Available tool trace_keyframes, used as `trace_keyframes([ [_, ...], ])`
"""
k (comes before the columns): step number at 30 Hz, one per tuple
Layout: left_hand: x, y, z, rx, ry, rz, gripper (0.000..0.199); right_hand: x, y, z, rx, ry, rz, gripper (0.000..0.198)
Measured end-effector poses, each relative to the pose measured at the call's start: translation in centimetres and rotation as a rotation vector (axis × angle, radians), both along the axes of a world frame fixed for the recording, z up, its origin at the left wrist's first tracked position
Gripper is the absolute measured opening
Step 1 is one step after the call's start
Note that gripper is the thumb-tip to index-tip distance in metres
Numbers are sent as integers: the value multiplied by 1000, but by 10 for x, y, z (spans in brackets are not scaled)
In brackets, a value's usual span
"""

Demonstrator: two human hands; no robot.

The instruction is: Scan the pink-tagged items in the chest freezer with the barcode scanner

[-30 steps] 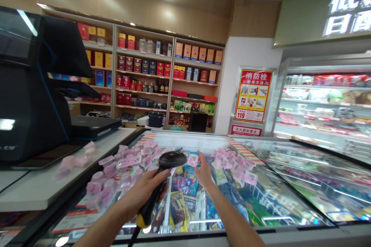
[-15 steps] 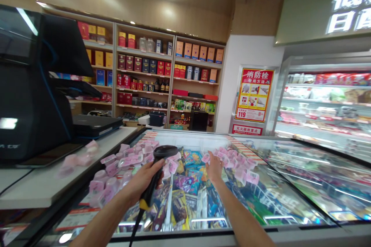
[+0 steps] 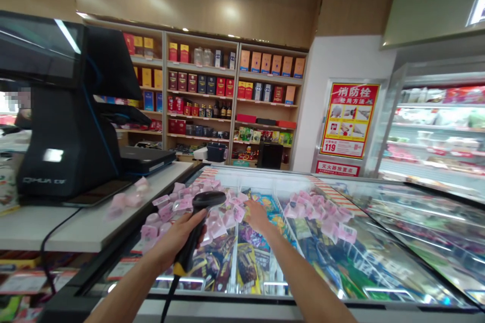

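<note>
My left hand (image 3: 186, 234) is wrapped round the handle of a black barcode scanner (image 3: 191, 242), its head pointing up and to the right and its cable hanging down. Behind and around the scanner lies a cluster of small pink plastic cups (image 3: 162, 212) with printed labels, on the glass top of a chest freezer (image 3: 222, 171). My right hand (image 3: 257, 217) is at that cluster's right edge, fingertips against a pink cup (image 3: 238, 213). Its fingers are blurred and partly hidden, so their grip does not show. A second group of pink cups (image 3: 318, 212) sits farther right on the glass.
A black checkout terminal (image 3: 68, 146) stands on a white counter (image 3: 68, 234) at the left, with a few pink cups (image 3: 125, 202) at its edge. Bagged frozen goods (image 3: 246, 267) show through the glass. Shelves of boxes (image 3: 200, 86) and a red-and-yellow poster (image 3: 349, 121) are behind.
My right hand has moved left, from the right group of pink cups to the left cluster. My left hand still holds the scanner. The view has shifted slightly left.
</note>
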State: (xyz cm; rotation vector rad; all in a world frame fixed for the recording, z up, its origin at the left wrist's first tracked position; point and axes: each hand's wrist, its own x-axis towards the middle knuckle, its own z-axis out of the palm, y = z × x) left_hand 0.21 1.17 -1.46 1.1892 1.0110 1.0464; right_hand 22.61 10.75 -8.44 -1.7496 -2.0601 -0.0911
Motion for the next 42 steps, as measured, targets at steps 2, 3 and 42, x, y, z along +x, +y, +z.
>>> trace_keyframes([
  [2,-1,-3,1,-11,-15,-8,29,-7,3,-1,-19,-6,17,46],
  [3,-1,-5,2,-14,-22,-12,29,-8,4,-2,-11,-1,22,45],
  [42,15,-3,17,55,19,-5,30,159,-38,-19,276,-128,-686,26],
])
